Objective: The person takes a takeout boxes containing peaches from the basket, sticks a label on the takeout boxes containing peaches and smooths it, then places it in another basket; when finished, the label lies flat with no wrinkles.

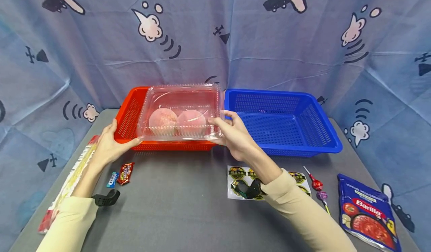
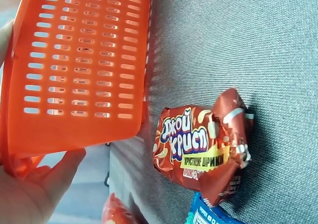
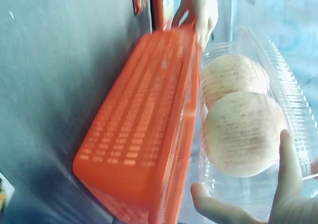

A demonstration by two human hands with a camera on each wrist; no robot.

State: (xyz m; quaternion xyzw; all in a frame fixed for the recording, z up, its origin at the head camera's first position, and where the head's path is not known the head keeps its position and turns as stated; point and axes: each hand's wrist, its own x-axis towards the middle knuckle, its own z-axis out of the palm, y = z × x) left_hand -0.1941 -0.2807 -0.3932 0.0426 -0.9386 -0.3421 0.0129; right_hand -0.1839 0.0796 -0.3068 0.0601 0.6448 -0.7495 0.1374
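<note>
A clear plastic clamshell box [image 1: 183, 95] with two round, pinkish peaches [image 1: 191, 122] inside is tilted above the red basket [image 1: 129, 111]. My right hand [image 1: 234, 134] grips the box by its right end, the thumb on its near face. At the basket's left front corner, my left hand [image 1: 109, 143] holds the rim, its thumb reaching along the front toward the box's lower left corner. In the left wrist view, the thumb [image 2: 62, 177] curls by the basket corner. The right wrist view shows both peaches [image 3: 243, 132] through the plastic. The box covers most of the basket's inside.
A blue basket [image 1: 269, 126] stands at the right. A sticker sheet [image 1: 235, 190] lies under my right forearm, with two lollipops [image 1: 317, 184] and a Barilla pouch [image 1: 367, 211] farther right. Two small wrapped sweets [image 1: 125, 173] and a long package [image 1: 72, 179] are at the left.
</note>
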